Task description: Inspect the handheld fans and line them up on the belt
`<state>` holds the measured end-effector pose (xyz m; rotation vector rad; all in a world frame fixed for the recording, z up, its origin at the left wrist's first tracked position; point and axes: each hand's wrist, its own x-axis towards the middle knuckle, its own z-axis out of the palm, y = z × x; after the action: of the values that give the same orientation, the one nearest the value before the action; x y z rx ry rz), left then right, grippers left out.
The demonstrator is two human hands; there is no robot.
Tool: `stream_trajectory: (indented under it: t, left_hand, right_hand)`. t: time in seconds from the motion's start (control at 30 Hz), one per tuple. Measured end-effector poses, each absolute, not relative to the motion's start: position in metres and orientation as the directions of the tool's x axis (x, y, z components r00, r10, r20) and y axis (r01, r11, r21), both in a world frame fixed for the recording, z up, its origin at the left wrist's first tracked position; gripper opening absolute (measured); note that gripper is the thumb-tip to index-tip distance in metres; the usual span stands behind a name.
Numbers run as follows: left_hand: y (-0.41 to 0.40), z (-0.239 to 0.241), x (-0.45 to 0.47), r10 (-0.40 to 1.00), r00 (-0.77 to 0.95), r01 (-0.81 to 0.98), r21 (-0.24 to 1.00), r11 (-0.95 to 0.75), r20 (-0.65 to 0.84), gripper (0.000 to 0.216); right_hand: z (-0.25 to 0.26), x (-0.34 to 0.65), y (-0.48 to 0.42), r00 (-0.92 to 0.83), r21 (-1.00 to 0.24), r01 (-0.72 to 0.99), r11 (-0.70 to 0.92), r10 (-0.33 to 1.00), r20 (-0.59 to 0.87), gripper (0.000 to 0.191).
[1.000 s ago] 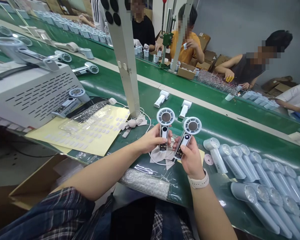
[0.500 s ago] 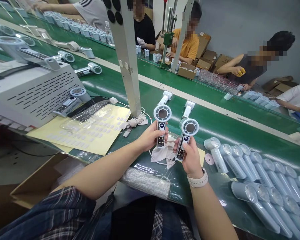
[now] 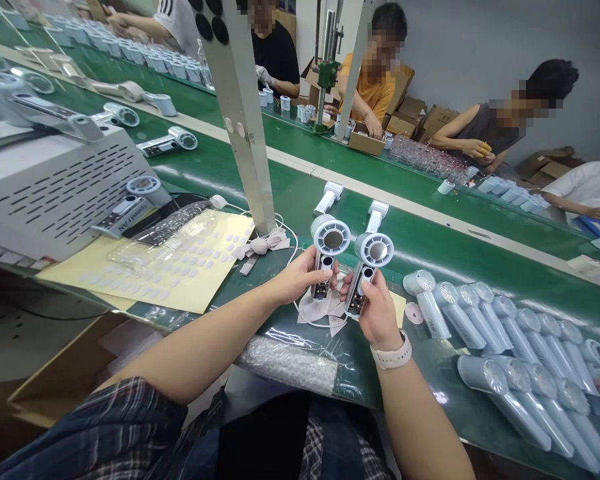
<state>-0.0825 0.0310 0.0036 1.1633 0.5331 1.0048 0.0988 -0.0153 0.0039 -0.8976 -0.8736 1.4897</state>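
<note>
My left hand (image 3: 300,277) is closed around the handle of a light blue handheld fan (image 3: 331,238), its thumb on the front near a round dark display. In my right hand (image 3: 379,310) is a second handheld fan (image 3: 375,251), also gripped by the handle with the thumb near its display. Both fans are upright, side by side, heads toward the belt. Their handle fronts are uncovered and show circuit boards. Neither display is lit. Just beyond them, two more fans (image 3: 329,198) lie on the green surface. A white cable (image 3: 300,313) and pale cloth pieces lie beneath my hands.
Rows of light blue fans (image 3: 473,313) lie at the right. A yellow sheet of white stickers (image 3: 190,280), a vented white box (image 3: 80,193) and a metal post (image 3: 253,153) stand left. Bubble wrap (image 3: 290,367) lies at the near edge. Several people work across the belt.
The displays, lit with "20" before, are now dark. The two fans have come closer together. A hand has appeared at the far right edge beside the fan rows.
</note>
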Motion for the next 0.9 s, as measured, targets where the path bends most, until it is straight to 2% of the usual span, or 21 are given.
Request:
stream_trajectory:
  t: [0.2, 0.43, 0.53, 0.63, 0.7, 0.8, 0.9]
  left_hand:
    - [0.030, 0.005, -0.081, 0.921, 0.381, -0.389, 0.918, 0.078, 0.083, 0.041]
    - [0.029, 0.007, -0.082, 0.919, 0.385, -0.348, 0.936, 0.055, 0.089, 0.033]
    - [0.028, 0.009, -0.081, 0.954, 0.292, -0.282, 0.959, 0.019, 0.067, 0.043]
    - [0.027, 0.009, -0.081, 0.977, 0.212, -0.238, 0.971, 0.016, 0.036, 0.051]
    - [0.025, 0.007, -0.082, 0.968, 0.250, -0.298, 0.953, 0.060, 0.017, 0.049]
    - [0.024, 0.004, -0.082, 0.932, 0.361, -0.416, 0.895, 0.158, 0.004, 0.046]
    - [0.022, 0.004, -0.082, 0.910, 0.415, -0.426, 0.885, 0.186, 0.009, 0.045]
  right_hand:
    - [0.005, 0.097, -0.014, -0.049, -0.899, -0.428, -0.092, 0.996, -0.078, 0.023]
    - [0.006, 0.095, -0.014, -0.022, -0.904, -0.421, -0.067, 0.998, -0.063, 0.022]
    - [0.005, 0.097, -0.013, -0.046, -0.882, -0.465, -0.082, 0.997, -0.068, 0.026]
    - [0.006, 0.100, -0.012, -0.150, -0.855, -0.495, -0.156, 0.984, -0.094, 0.035]
    - [0.007, 0.102, -0.011, -0.205, -0.847, -0.491, -0.203, 0.972, -0.115, 0.044]
    - [0.007, 0.103, -0.010, -0.197, -0.839, -0.500, -0.214, 0.972, -0.130, 0.049]
    - [0.005, 0.105, -0.011, -0.207, -0.848, -0.490, -0.204, 0.972, -0.115, 0.051]
